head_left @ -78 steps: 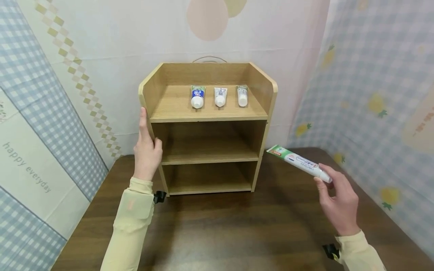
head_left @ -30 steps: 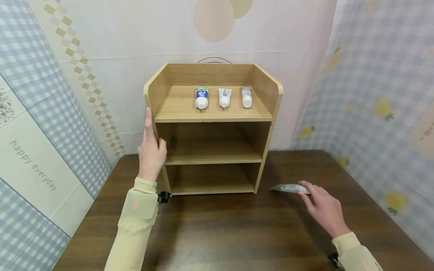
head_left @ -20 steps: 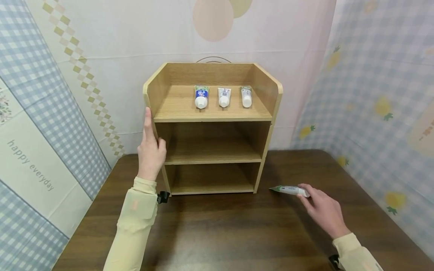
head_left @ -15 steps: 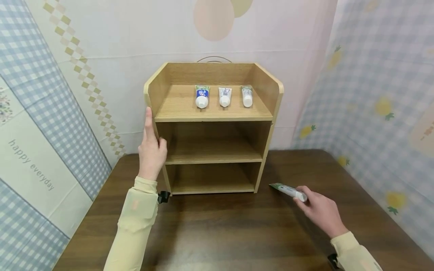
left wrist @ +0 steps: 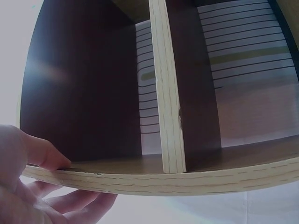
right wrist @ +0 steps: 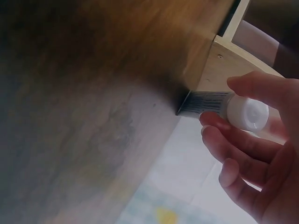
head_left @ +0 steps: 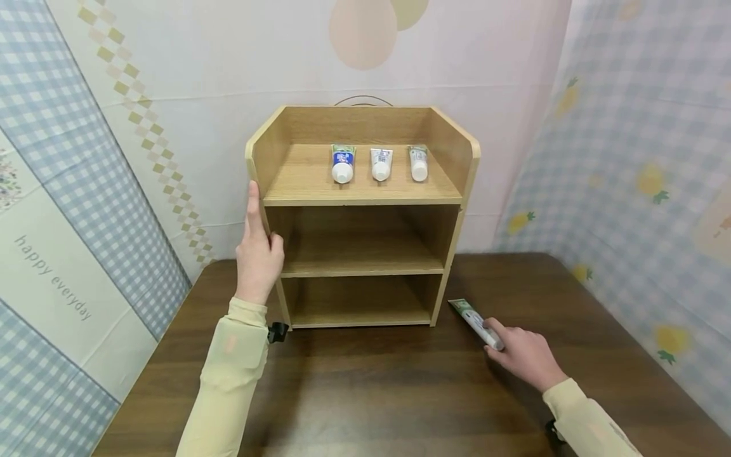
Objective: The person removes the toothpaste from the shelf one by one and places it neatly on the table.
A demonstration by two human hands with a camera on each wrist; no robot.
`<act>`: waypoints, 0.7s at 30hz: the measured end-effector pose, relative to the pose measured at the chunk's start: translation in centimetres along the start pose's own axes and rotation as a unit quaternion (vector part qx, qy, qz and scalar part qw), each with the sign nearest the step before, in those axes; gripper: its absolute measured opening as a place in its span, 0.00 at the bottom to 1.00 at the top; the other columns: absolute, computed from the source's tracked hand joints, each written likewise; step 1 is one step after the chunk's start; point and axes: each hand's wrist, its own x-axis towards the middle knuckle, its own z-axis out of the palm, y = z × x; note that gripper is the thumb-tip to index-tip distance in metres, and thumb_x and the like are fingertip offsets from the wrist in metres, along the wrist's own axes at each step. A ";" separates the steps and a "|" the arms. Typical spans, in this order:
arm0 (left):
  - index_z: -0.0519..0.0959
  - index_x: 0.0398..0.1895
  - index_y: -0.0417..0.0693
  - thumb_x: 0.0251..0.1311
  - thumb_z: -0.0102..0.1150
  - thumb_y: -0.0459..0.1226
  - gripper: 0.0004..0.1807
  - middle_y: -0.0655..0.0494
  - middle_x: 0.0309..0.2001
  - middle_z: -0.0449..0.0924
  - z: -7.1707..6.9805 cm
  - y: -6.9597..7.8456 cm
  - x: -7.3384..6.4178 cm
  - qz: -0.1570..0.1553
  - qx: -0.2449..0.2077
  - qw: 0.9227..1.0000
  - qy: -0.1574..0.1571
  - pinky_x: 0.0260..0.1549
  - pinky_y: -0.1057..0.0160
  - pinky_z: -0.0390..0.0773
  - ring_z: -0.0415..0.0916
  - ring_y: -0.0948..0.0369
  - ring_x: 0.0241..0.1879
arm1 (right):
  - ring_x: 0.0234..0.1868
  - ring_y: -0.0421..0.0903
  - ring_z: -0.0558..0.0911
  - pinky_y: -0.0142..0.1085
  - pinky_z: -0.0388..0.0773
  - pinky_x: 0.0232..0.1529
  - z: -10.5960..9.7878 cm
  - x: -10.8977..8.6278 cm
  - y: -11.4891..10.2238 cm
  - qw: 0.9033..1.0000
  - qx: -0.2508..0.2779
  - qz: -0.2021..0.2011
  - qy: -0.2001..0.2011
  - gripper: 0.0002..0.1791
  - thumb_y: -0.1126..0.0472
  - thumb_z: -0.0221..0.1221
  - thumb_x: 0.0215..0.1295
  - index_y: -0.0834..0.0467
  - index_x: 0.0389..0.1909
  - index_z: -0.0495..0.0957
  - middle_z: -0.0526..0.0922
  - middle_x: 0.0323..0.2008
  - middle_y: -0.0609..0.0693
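My left hand (head_left: 258,260) grips the left side panel of a small wooden shelf (head_left: 365,202); the left wrist view shows the thumb (left wrist: 44,153) inside the panel and the other fingers outside. Right of the shelf, my right hand (head_left: 525,354) holds a white and green toothpaste tube (head_left: 476,322) near its white cap (right wrist: 248,113), thumb on one side and fingers on the other. The tube's flat green end points to the shelf's lower right corner, low over the table. On the top tier lie a blue and white tube (head_left: 342,164), a smaller white tube (head_left: 381,164) and a grey-white tube (head_left: 419,163).
The shelf stands on a dark wooden table (head_left: 365,393), with two compartments below the top tier. Behind it hangs a pale patterned cloth (head_left: 217,57); checked cloth (head_left: 617,139) borders the right side.
My right hand has lowered the toothpaste tube to the table, then moved left with it and turned it, so its flat end lies nearer the shelf. My left hand keeps its grip.
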 end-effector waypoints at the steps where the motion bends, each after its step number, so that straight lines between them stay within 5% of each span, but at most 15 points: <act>1: 0.37 0.77 0.71 0.59 0.44 0.25 0.50 0.56 0.78 0.49 0.0 0.0 0.0 0.000 0.000 1.000 -0.001 0.13 0.59 0.58 0.53 0.55 0.13 | 0.14 0.34 0.64 0.32 0.59 0.15 0.1 0.2 0.0 1.000 0.002 -0.001 -0.004 0.22 0.56 0.67 0.54 0.53 0.50 0.76 0.73 0.13 0.40; 11: 0.36 0.77 0.71 0.59 0.44 0.25 0.50 0.55 0.78 0.48 -0.1 -0.2 0.1 0.002 0.003 1.000 -0.002 0.13 0.59 0.58 0.53 0.54 0.12 | 0.16 0.37 0.67 0.34 0.62 0.17 1.0 2.5 0.6 0.999 0.024 0.005 -0.030 0.23 0.57 0.67 0.55 0.57 0.53 0.76 0.75 0.16 0.43; 21: 0.36 0.77 0.72 0.59 0.44 0.25 0.50 0.55 0.78 0.48 0.0 -0.2 0.1 0.002 0.005 1.000 -0.006 0.13 0.59 0.59 0.54 0.54 0.13 | 0.14 0.40 0.66 0.36 0.61 0.16 2.4 4.5 0.7 0.999 0.038 0.018 -0.014 0.22 0.59 0.67 0.55 0.59 0.50 0.76 0.72 0.12 0.44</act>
